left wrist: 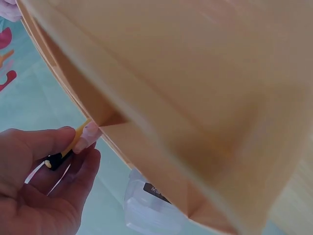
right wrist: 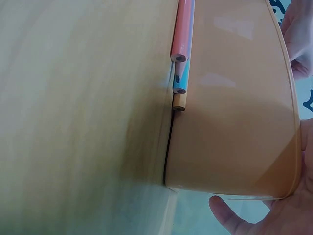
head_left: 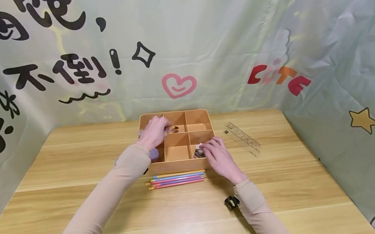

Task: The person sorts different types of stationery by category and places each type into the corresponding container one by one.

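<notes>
A tan organizer box [head_left: 176, 166] with several compartments stands on the table. Over its back left part, my left hand [head_left: 155, 132] pinches a slim yellow item with a black end [left wrist: 59, 159] between thumb and fingers; its exact kind I cannot tell. A pale pink piece [left wrist: 88, 137] shows beside it at the fingertips. My right hand [head_left: 217, 156] rests at the box's front right corner, fingers over the rim, beside a white and dark item [head_left: 199, 151] in that compartment. In the right wrist view its thumb [right wrist: 226, 211] is spread away from the side wall.
Several colored pencils [head_left: 177, 179] lie in a row along the box's front. To the right is a clear ruler [head_left: 243, 138]. A purple item [head_left: 154, 154] sits in the front left compartment. A printed cloth [head_left: 218, 50] hangs behind the table.
</notes>
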